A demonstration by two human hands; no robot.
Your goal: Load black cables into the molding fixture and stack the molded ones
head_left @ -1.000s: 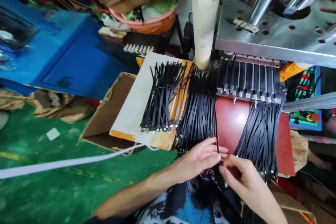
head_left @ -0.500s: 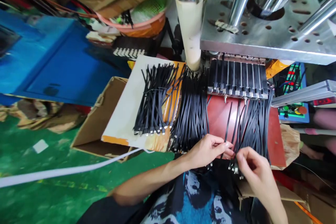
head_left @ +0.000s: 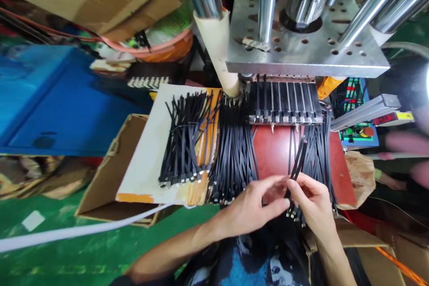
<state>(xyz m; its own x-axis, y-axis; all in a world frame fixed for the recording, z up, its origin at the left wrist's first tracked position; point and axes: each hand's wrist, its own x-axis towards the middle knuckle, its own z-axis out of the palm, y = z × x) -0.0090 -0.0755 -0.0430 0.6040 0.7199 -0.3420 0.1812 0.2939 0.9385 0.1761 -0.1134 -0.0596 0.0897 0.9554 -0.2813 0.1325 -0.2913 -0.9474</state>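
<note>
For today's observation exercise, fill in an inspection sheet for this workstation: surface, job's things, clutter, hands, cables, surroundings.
Surface: red work board, partly covered by black strips.
Job's things: few black strips pinched up; right strip pile; middle strip pile; left strip bundle on white card.
Clutter: open cardboard box; brown paper bag.
Hands: left hand open beside the strips; right hand pinching them.
Cables: white strap across green floor.
Surroundings: press plate, slotted fixture, control panel, blue cabinet.
</note>
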